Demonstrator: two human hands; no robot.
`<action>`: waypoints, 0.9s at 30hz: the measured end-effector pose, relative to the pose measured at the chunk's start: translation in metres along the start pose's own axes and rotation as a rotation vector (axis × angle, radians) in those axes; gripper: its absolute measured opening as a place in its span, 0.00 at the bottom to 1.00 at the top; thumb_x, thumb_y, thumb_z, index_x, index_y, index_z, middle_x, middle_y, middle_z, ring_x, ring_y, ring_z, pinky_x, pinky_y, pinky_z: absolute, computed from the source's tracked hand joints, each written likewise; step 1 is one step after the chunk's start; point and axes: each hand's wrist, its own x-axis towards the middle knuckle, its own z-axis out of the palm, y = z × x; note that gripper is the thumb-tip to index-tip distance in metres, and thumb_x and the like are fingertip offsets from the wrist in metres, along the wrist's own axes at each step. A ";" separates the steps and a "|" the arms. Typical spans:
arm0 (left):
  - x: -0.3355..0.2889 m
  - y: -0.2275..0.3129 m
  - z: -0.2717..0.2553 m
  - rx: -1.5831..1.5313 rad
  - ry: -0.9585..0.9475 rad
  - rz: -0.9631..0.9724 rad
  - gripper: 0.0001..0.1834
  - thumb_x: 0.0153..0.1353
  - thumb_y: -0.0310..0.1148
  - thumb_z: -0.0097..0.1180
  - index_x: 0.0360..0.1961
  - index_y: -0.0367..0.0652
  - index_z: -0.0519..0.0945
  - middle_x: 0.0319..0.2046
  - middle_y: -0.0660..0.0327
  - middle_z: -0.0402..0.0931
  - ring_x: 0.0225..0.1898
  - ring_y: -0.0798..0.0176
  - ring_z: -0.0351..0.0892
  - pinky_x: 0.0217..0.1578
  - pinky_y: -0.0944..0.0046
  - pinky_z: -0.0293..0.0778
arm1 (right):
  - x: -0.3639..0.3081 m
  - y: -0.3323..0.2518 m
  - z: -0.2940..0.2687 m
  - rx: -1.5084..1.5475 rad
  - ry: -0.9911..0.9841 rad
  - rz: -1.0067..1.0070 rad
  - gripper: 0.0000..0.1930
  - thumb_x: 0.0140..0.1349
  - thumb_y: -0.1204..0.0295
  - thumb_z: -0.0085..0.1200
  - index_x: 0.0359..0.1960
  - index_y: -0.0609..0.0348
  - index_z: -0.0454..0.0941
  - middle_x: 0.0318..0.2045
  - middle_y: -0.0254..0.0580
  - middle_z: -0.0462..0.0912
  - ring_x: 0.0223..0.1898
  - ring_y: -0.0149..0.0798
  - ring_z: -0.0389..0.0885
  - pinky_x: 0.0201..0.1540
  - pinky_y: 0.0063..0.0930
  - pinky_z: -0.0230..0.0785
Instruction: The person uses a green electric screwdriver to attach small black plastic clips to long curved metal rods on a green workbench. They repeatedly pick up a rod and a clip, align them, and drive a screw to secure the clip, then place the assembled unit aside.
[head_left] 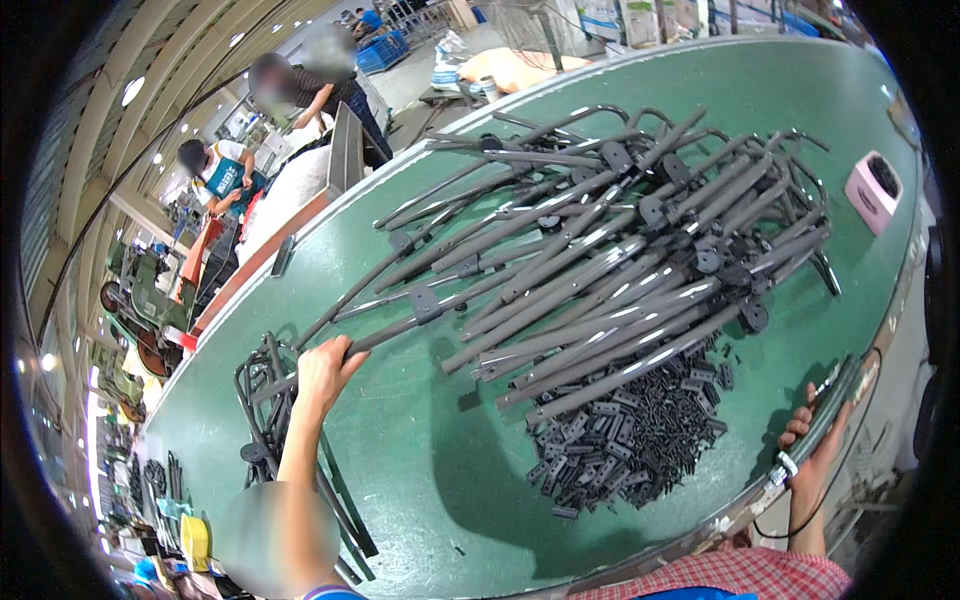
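My left hand (326,372) is closed around a dark grey bent metal tube (395,328) at the table's left side. A black bracket (425,304) sits on that tube, whose far end reaches toward the big pile of tubes (610,260). At the right edge of the table, my right hand (822,448) is wrapped round a power screwdriver (828,415), a long grey cylinder with a silver fitting at its lower end. Between the hands lies a heap of small black plastic parts (600,445) and dark screws (665,430).
More dark tubes (262,400) are stacked at the left edge, beside my left forearm. A pink box-shaped thing (874,192) stands at the far right of the green table (400,480). A black cable (872,400) loops near the right hand. Two people work beyond the table.
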 end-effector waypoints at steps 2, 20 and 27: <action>-0.021 0.032 -0.026 0.032 -0.009 -0.046 0.18 0.57 0.46 0.58 0.27 0.41 0.73 0.21 0.53 0.73 0.25 0.46 0.76 0.27 0.52 0.69 | -0.002 -0.003 -0.003 0.031 -0.019 0.012 0.33 0.63 0.38 0.40 0.58 0.51 0.67 0.26 0.34 0.72 0.25 0.31 0.73 0.28 0.35 0.71; -0.230 0.234 -0.048 -0.584 0.298 -0.672 0.11 0.63 0.32 0.55 0.41 0.34 0.79 0.16 0.65 0.65 0.19 0.73 0.59 0.19 0.69 0.59 | -0.009 -0.009 -0.008 0.090 -0.291 0.170 0.34 0.64 0.38 0.37 0.56 0.56 0.67 0.22 0.29 0.61 0.22 0.27 0.58 0.26 0.24 0.54; -0.157 0.373 -0.036 -0.833 -0.294 -0.037 0.15 0.61 0.39 0.57 0.44 0.41 0.80 0.35 0.48 0.81 0.35 0.48 0.82 0.36 0.57 0.76 | -0.028 0.004 -0.004 -0.004 -0.437 0.187 0.40 0.62 0.35 0.36 0.60 0.59 0.64 0.20 0.36 0.68 0.18 0.32 0.64 0.24 0.31 0.61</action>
